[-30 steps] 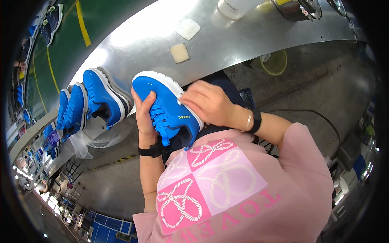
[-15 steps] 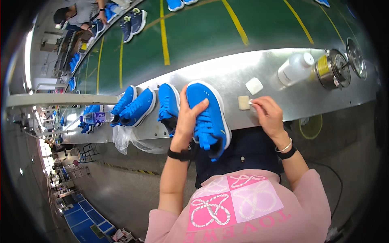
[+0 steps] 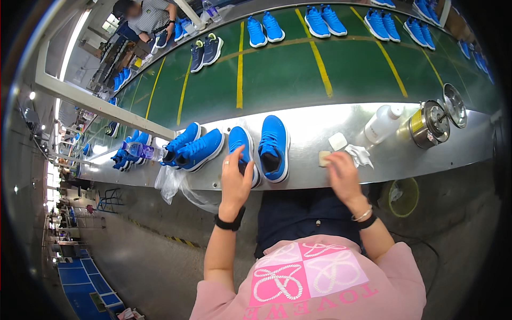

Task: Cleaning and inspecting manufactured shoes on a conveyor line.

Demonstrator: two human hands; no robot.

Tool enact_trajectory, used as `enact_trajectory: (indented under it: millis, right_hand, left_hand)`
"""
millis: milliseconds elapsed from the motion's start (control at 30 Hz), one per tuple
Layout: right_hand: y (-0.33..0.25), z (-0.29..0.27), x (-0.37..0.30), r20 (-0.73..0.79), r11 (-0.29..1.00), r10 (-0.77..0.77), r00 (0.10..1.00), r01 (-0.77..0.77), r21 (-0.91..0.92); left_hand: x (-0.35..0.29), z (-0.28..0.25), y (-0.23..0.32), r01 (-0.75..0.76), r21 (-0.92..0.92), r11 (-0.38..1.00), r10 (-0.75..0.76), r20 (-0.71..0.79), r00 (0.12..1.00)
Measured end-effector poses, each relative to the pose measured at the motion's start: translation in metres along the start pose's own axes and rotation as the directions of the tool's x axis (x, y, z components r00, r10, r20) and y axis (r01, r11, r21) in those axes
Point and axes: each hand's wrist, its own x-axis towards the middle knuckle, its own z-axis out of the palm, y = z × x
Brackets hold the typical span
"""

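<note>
Reach seems the step: I have the left hand [image 3: 236,181] spread over a shoe [image 3: 240,140] on the tabletop [image 3: 305,152], right hand [image 3: 344,177] by the pad [image 3: 323,158], grip unclear; next calls for closing the left.

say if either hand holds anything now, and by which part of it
Cannot be told: the left hand overlaps a blue shoe and the right hand a sponge, but no clear grip shows on either.

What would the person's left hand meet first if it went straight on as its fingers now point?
Most likely the blue shoe just ahead of the left hand; they overlap in view, so whether they touch is unclear.
</note>
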Motion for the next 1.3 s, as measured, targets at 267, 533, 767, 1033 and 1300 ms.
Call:
enact_trajectory:
  millis: [267,533,767,1033,1300]
  right_hand:
    - [-0.003,0.101,-0.005,0.069,0.99,-0.12,0.99,0.115,0.082]
    - [-0.013,0.114,-0.006,0.008,0.98,-0.11,0.994,0.11,-0.166]
    - [-0.018,0.111,-0.003,0.059,0.959,-0.109,0.992,0.121,-0.255]
    - [-0.031,0.102,0.008,0.254,0.929,-0.088,0.963,0.171,-0.329]
    - [-0.032,0.105,0.028,0.386,0.92,-0.033,0.922,0.179,-0.348]
  left_hand:
    - [-0.053,-0.005,0.001,-0.105,0.334,0.937,0.128,-0.046,0.991]
    - [-0.023,0.006,-0.008,-0.186,0.423,0.887,0.041,0.329,0.943]
    - [0.01,0.014,-0.021,-0.166,0.328,0.93,0.005,0.44,0.898]
    - [0.111,-0.038,-0.027,0.236,-0.2,0.951,-0.119,0.468,0.875]
    - [0.273,-0.04,-0.114,-0.147,0.209,0.967,0.076,0.314,0.946]
